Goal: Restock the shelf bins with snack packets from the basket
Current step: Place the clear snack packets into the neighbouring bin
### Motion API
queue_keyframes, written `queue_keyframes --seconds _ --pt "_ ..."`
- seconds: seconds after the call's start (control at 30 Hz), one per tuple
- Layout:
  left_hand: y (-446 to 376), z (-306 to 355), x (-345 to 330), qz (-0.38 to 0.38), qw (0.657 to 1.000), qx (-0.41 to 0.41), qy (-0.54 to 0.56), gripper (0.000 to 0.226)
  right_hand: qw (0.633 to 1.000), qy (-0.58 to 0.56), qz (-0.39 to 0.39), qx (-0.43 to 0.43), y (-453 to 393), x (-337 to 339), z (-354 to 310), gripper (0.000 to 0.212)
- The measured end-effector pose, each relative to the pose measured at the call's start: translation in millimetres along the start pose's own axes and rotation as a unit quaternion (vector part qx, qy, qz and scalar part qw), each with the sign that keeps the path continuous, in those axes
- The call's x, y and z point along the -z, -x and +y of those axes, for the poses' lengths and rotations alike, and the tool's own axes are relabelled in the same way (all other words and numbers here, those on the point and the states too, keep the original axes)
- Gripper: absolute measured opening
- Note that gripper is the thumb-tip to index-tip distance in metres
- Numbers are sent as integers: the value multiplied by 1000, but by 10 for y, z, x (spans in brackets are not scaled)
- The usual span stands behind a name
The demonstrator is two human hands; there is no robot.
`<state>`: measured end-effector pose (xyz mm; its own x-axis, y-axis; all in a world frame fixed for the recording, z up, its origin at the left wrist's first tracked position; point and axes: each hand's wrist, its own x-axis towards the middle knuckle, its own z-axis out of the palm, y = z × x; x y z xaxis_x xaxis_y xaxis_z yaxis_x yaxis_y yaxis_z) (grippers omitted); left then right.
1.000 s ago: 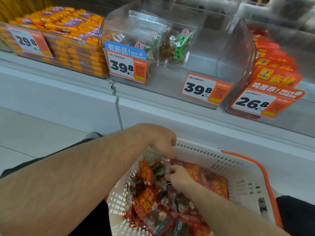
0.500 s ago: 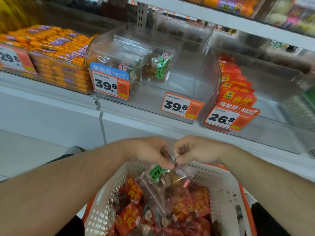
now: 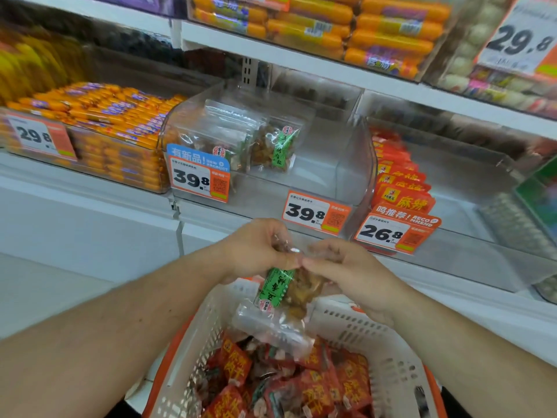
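Both hands meet above the basket [image 3: 388, 351], holding a clear packet [image 3: 283, 294] with a green label by its top edge. The left hand [image 3: 256, 248] has its fingers [image 3: 280, 236] curled over the packet's upper left corner, and the right hand [image 3: 340, 267] pinches the top edge just beside it, so the fingertips of the two hands nearly touch. The packet hangs down from this grip, brown pieces showing through the film, its lower end over the basket's far rim.

The basket is white mesh with an orange rim and sits low between the forearms. It holds a heap of red packets [image 3: 304, 390].

Ahead, on the shelf [image 3: 90, 188], a clear bin [image 3: 355, 164] carries two 39.8 price tags [image 3: 313, 213] on its front. In its left part stand a few similar green-label packets [image 3: 277, 146]; its right part shows bare bottom. To the left is a bin of orange sausages [image 3: 114, 122] tagged 29.8. To the right stands a row of red pouches [image 3: 401, 188] behind a 26.8 tag [image 3: 394, 232]. The upper shelf holds more orange sausages [image 3: 376, 34].
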<state>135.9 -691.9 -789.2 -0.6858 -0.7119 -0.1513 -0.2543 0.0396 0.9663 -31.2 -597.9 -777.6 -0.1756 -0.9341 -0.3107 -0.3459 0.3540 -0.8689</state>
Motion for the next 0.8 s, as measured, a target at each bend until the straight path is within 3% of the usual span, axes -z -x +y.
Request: queue_keyframes --seconds 0.1,0.17,0.23,0.3,0.37,0.4,0.53,0.63,0.8 --pt "31 148 86 110 985 -26 130 34 985 -166 43 -30 107 -51 18 48" --pt "34 169 112 158 953 -35 255 39 965 -251 48 -61 153 -96 46 57" --pt "47 160 96 177 908 -41 376 38 934 -347 24 -83 182 -144 66 54" --pt "29 134 57 170 859 -53 481 21 894 -439 8 -92 204 -191 49 48" --pt "37 136 -14 159 817 -51 551 38 884 -460 7 -83 220 -264 -2 49" --pt "42 149 -48 156 815 -48 557 34 889 -451 10 -75 218 -310 -42 48" --pt "68 202 -73 102 850 -28 517 12 901 -421 101 -34 105 -361 -193 26" --pt "52 215 179 103 901 -43 419 22 940 -301 162 28 70 -159 -363 3" --pt "156 229 501 41 977 -30 209 23 982 -84 135 100 51 159 -683 16"
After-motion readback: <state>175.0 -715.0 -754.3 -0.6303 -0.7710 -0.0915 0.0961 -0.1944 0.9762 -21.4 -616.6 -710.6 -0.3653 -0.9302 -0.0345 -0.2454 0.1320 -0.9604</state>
